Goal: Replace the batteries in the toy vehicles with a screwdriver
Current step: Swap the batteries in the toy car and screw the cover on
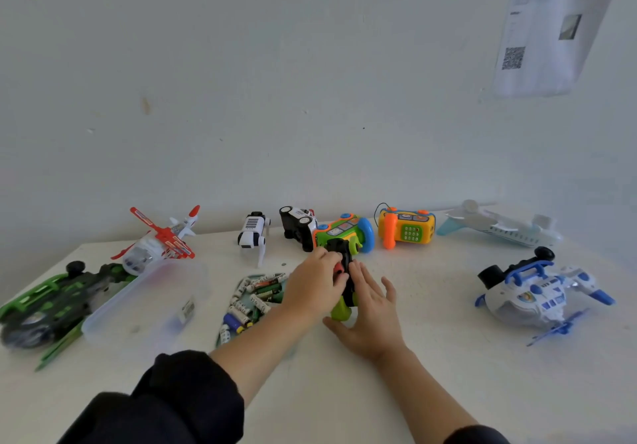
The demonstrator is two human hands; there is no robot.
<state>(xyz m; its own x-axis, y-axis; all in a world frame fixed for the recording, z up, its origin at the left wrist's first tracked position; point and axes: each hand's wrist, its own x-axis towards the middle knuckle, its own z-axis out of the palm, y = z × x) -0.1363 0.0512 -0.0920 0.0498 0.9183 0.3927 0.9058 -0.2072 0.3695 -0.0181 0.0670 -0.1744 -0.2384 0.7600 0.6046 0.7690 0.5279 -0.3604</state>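
A black and green toy vehicle [343,264] with a red part lies in the middle of the white table [431,357]. My left hand [315,285] is curled over its left side, fingers on the red part. My right hand [367,309] lies beside the toy's right side with fingers straight and spread, touching it. A pile of loose batteries [253,300] sits just left of my left wrist. No screwdriver shows in view.
Along the wall stand a red helicopter [162,240], a white robot dog [253,233], an overturned black car [298,226], a green steering-wheel toy [348,230], an orange phone toy [406,228] and a white plane [503,226]. A blue helicopter [541,292] lies right; a clear box [148,302] and a green car [55,302] left.
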